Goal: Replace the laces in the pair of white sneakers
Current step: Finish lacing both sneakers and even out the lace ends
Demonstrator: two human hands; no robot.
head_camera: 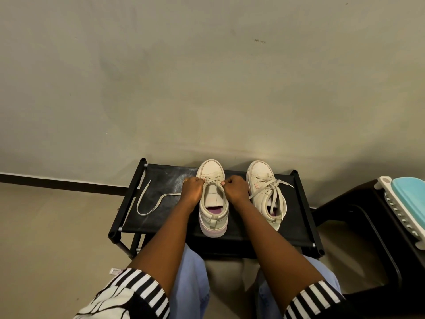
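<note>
We sit at a black table (pixel 165 180), left sneaker (pixel 212 201) mid-table, our left hand (pixel 192 188) and right hand (pixel 236 189) each pinching its lace (pixel 212 180) near the toe, right sneaker (pixel 264 180) laced just beside, loose lace (pixel 172 194) lying at left

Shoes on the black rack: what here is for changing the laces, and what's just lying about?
For the job: middle sneaker, threaded lace, left hand and right hand pinching it, laced sneaker, loose lace.

Lying about: dark stool, blue-and-white plastic thing, paper scrap.
</note>
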